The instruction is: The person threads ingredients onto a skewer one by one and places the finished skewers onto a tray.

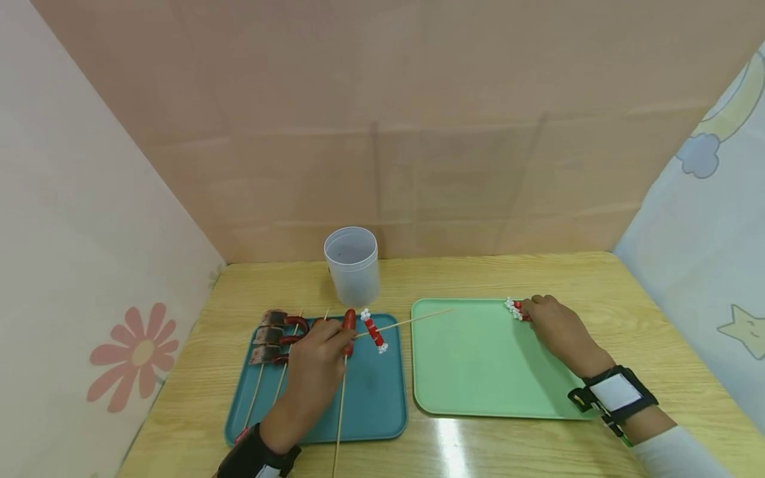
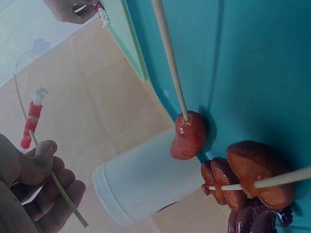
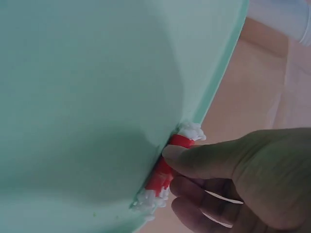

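My left hand (image 1: 319, 365), over the blue tray (image 1: 373, 411), pinches a thin bamboo skewer (image 2: 65, 196) between thumb and fingers. Threaded on that skewer is a red roll with frilly white ends (image 1: 374, 332), and the bare stick reaches rightward past it over the green tray (image 1: 472, 378). With thumb and fingertips my right hand (image 1: 562, 332) grips a second red roll with white ends (image 3: 167, 167) at the far rim of the green tray. The right wrist view shows the thumb across its red middle.
On the blue tray lie a sausage skewer (image 1: 349, 320), its stick jutting past the near edge, and several skewers with dark squares (image 1: 267, 335) and reddish-brown pieces. A translucent plastic tub (image 1: 356, 282) stands behind. Walls enclose the wooden table (image 1: 179, 411) at back and sides.
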{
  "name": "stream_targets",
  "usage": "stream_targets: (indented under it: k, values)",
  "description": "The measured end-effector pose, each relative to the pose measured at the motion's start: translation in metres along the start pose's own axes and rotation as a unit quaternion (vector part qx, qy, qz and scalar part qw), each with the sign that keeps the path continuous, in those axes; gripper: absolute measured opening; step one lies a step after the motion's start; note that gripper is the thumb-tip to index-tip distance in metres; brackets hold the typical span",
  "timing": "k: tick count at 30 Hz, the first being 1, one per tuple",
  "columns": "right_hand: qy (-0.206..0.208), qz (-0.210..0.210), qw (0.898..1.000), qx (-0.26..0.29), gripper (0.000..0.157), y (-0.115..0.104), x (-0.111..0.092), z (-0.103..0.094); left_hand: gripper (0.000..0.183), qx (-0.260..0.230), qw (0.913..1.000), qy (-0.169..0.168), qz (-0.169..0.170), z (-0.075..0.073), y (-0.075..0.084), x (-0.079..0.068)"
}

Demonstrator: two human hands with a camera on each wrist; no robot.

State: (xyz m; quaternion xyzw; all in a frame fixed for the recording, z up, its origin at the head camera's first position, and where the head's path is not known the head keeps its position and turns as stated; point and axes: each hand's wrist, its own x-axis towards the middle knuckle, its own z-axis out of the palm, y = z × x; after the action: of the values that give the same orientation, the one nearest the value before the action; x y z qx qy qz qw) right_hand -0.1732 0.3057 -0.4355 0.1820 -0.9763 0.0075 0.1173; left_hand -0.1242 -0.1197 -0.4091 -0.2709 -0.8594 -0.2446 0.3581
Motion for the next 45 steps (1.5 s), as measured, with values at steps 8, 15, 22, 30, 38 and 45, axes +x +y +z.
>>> stream_targets:
  k: [8, 15, 22, 30, 38, 45]
  values:
    - [0.015, 0.009, 1.000, -0.013, 0.008, 0.004, 0.001, 0.006, 0.021, -0.001, 1.0000, -0.005, -0.004, 0.000, 0.000, 0.000]
    - [0.075, -0.023, 0.996, -0.038, 0.018, 0.010, 0.000, 0.006, 0.019, 0.016, 0.9999, -0.001, -0.004, -0.001, 0.001, 0.000]
    - [0.068, 0.055, 0.978, 0.188, 0.018, -0.008, 0.011, -0.015, 0.022, 0.011, 0.9999, 0.004, 0.003, 0.001, 0.001, 0.000]
    - [-0.007, 0.082, 0.754, 0.652, 0.029, -0.061, 0.018, -0.060, 0.015, 0.016, 0.9991, 0.021, 0.034, 0.006, 0.005, 0.004]
    - [-0.017, 0.071, 0.716, 0.695, 0.024, -0.092, 0.021, -0.077, 0.015, 0.019, 0.9993, 0.015, 0.030, 0.008, 0.007, 0.004]
    - [-0.012, 0.076, 0.739, 0.669, 0.029, -0.095, 0.021, -0.078, 0.017, 0.019, 0.9993, 0.020, 0.027, 0.008, 0.007, 0.002]
